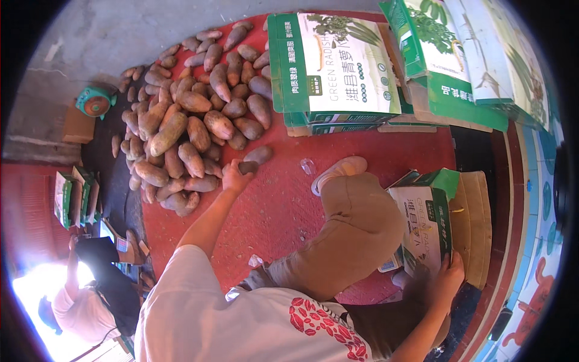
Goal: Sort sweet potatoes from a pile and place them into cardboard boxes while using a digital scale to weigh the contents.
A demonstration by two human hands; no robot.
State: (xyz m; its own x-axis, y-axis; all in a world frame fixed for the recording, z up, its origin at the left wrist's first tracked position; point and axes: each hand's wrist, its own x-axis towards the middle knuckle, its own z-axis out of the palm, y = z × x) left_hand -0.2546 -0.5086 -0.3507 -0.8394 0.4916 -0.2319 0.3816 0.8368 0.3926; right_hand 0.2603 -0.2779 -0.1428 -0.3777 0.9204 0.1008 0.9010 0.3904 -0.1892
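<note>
A large heap of brown, pinkish-tipped sweet potatoes (193,133) lies on the red mat. At the heap's near right edge, my left hand (234,177) is closed around one sweet potato (247,168), part of which its fingers cover. Another sweet potato (259,154) lies just beyond it. My right hand (449,279) is at the near edge of a white and green carton (419,223) beside my knee, its fingers closed on that edge. A brown cardboard flap (475,235) spreads open on the carton's right side. What is inside the carton is hidden from view.
Printed green and white cartons (347,72) are stacked at the far right of the red mat (265,223). A teal round fan (94,102) stands on a brown box at left. Another person (84,311) is at lower left. My bent leg (356,223) separates heap and carton.
</note>
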